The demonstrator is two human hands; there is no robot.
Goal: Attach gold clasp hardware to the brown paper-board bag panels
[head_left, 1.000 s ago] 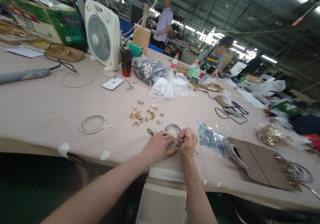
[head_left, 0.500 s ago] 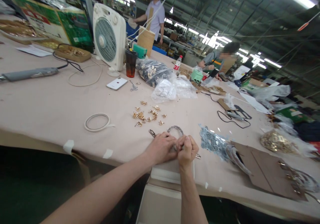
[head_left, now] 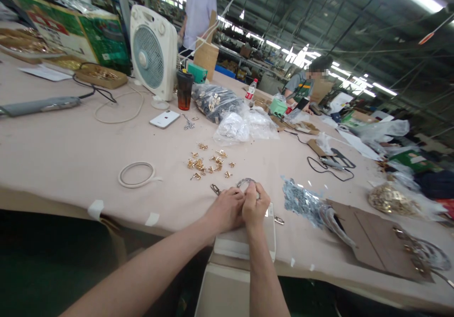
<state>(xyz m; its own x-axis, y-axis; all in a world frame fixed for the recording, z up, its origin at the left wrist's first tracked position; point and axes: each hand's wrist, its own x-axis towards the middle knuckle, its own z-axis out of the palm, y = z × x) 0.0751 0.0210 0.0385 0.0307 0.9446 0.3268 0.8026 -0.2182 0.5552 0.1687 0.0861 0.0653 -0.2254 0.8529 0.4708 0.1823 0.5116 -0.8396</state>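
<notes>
On the pinkish-beige worktable (head_left: 170, 147), left hand (head_left: 229, 208) and right hand (head_left: 256, 204) crowd a grey, seemingly plastic-wrapped loop (head_left: 244, 180); their hold can't be told. Likely light, springy, slippery: best pinched near its base.

1. On the table (head_left: 85, 158), a tape ring (head_left: 136, 184) lies left of loose metal fittings (head_left: 197, 164).
2. Behind them lies a phone (head_left: 164, 119).
3. A cup (head_left: 184, 90) stands between the fan (head_left: 152, 52) and the parts bag (head_left: 218, 102).
4. Right of the right hand (head_left: 256, 204) lie scraps (head_left: 301, 199), then a handbag (head_left: 372, 241).
</notes>
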